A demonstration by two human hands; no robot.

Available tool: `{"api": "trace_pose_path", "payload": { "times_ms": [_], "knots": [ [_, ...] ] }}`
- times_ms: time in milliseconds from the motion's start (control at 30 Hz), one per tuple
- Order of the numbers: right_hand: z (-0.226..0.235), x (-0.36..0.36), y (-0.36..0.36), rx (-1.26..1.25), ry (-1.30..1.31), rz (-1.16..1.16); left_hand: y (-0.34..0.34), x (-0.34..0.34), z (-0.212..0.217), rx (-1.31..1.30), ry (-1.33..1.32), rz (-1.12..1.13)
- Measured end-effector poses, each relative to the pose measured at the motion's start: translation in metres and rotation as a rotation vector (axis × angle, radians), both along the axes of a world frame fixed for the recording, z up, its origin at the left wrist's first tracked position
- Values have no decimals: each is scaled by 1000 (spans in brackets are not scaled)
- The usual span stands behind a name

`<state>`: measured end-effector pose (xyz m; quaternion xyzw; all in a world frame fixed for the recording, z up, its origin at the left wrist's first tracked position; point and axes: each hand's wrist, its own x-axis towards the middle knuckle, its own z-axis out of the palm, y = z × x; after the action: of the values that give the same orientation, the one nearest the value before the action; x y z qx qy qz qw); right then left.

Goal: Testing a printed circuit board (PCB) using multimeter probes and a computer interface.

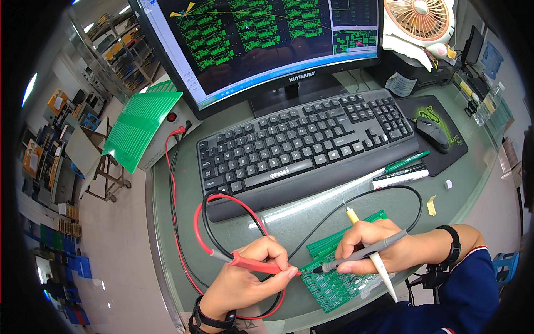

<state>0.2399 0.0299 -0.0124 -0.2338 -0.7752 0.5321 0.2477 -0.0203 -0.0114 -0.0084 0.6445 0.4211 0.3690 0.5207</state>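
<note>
My left hand (245, 284) is closed around a red test probe (253, 264), its tip at the left edge of a green circuit board (329, 295). My right hand (370, 236) grips a grey test probe (364, 255), whose black tip points left, over the board and close to the red one. Whether either tip touches the board I cannot tell. Also tucked in my right hand is a white pen-like tool (382, 277) with a yellow collar and thin metal point, slanting across the fingers. Another strip of green board (322, 243) lies behind, partly hidden by that hand.
Red and black leads (173, 192) loop beside the keyboard (311, 145). A monitor (267, 42) stands behind it, with a mouse (432, 133) and pens (399, 177) to the right. Ribbed green panels (142, 128) lean on a box at the left. A fan (420, 22) sits far right.
</note>
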Motion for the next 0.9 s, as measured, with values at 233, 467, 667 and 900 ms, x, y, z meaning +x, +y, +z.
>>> {"api": "trace_pose_path", "payload": {
  "times_ms": [233,467,667,900],
  "knots": [
    [-1,-1,1,38,34,10,0,0,2,13,22,-3],
    [0,-1,2,54,29,15,-1,1,0,18,17,-1],
    [-1,-1,1,46,10,-1,-1,1,2,91,79,-18],
    [-1,-1,0,47,-12,-12,0,0,2,138,105,-38]
  ]
}}
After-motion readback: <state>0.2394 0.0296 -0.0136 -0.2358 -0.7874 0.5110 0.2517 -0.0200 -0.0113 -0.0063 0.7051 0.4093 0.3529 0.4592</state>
